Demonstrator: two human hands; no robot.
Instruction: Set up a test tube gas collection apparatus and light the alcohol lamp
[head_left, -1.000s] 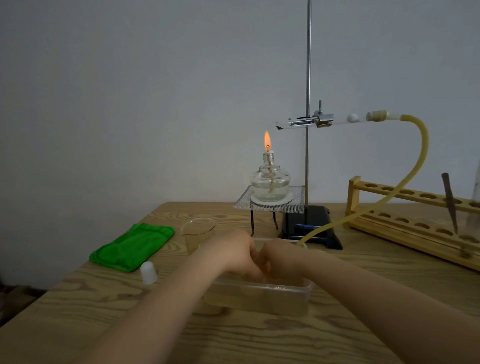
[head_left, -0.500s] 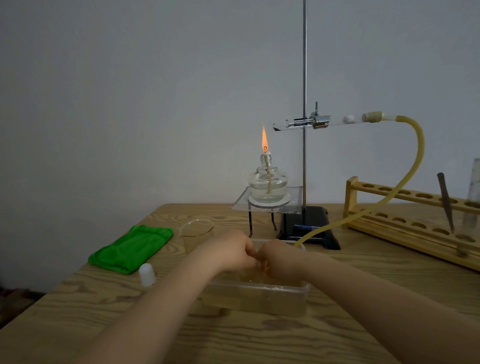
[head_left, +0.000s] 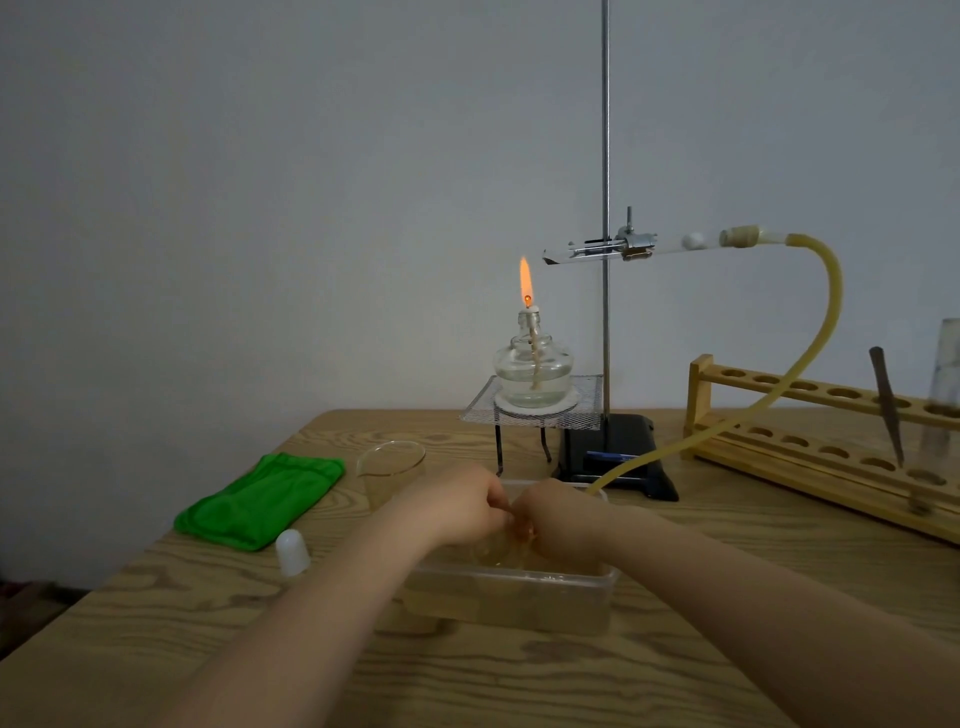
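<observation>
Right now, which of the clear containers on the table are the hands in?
The rectangular plastic tub at the front; both the left hand and right hand are in it. The round glass beaker behind it sits untouched.

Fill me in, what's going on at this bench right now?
A person has both hands, the left hand and the right hand, together in the clear plastic tub, working on something hidden between their fingers. The yellow rubber hose runs from the clamped test tube on the stand down toward the tub. The alcohol lamp is already lit on its wire mesh, with its flame left of the tube's tip, not under it.
</observation>
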